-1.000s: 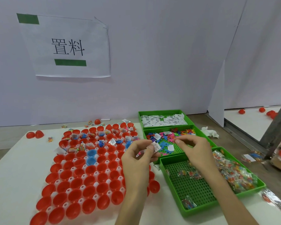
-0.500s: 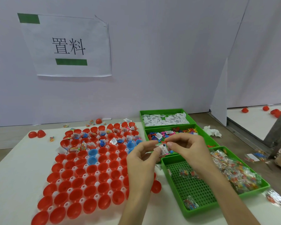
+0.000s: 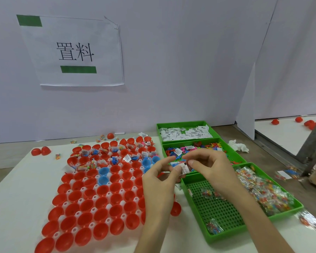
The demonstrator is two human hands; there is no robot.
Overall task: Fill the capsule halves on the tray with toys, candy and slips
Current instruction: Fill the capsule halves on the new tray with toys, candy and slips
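Note:
A white tray [image 3: 72, 195] holds several red capsule halves [image 3: 91, 203] and a few blue ones [image 3: 103, 171]; the far rows hold toys, candy and slips. My left hand [image 3: 160, 181] pinches small white slips [image 3: 183, 168] above the tray's right edge. My right hand [image 3: 211, 167] meets it from the right, its fingertips pinching the same slips. Three green bins stand to the right: slips [image 3: 184, 134] at the back, coloured plastic toys [image 3: 208, 146] in the middle, wrapped candy [image 3: 259, 190] at the front.
Loose red halves [image 3: 40, 151] lie at the table's far left, one [image 3: 175, 209] by the tray's right edge. Candy packets [image 3: 57, 156] are scattered near the wall. A crumpled tissue [image 3: 238, 146] lies right of the bins. A paper sign [image 3: 75, 52] hangs on the wall.
My right hand came left from over the toy bin to meet my left hand. Both hands now hold the slips together.

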